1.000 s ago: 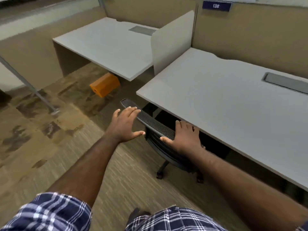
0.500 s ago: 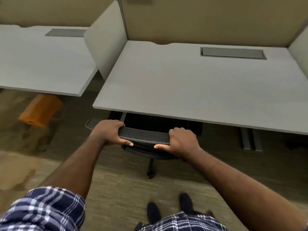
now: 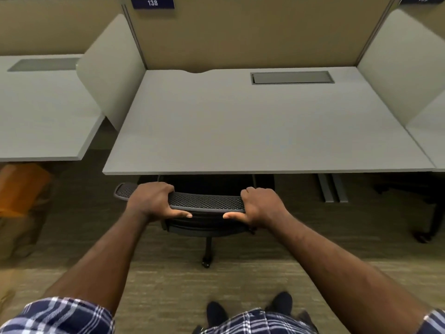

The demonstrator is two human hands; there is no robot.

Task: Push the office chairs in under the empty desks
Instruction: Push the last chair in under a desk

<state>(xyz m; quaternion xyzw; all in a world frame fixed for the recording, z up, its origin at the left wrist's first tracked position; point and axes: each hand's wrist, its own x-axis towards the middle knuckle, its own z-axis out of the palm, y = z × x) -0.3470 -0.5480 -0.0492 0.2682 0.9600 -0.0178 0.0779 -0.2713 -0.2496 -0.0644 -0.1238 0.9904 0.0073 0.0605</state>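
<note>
Now left hand (image 3: 150, 200) and right hand (image 3: 261, 205) both clamped on chair (image 3: 204, 201) top edge, thumbs underneath. Seat beyond fingers, already under desk (image 3: 240, 131). Step: final push; next likely release.

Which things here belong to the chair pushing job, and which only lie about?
Belong to the job:
chair backrest
desk
left hand
right hand

Only lying about:
orange box
number sign
neighbouring desk

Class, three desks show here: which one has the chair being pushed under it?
The middle desk, below sign 138; both hands grip the chair at its front edge.
</note>
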